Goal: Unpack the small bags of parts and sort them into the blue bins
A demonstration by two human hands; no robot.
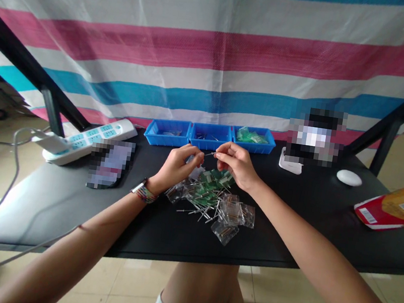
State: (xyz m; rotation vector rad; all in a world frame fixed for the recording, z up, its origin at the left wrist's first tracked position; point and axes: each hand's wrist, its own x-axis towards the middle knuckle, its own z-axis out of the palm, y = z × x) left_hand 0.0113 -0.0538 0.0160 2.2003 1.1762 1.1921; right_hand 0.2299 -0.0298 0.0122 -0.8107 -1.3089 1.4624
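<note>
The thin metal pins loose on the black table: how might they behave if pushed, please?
Thin metal pins look round, so probably roll or scatter. Likely light and stiff; the smooth black table may let them slide.

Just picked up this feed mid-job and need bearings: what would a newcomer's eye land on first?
The two hands meet at mid-table, left hand and right hand pinching a thin pin between them. Just below them a heap of clear bags, green parts and loose pins lies on the black table. Behind, three blue bins line the far edge under a pink, blue and white striped tarp.
</note>
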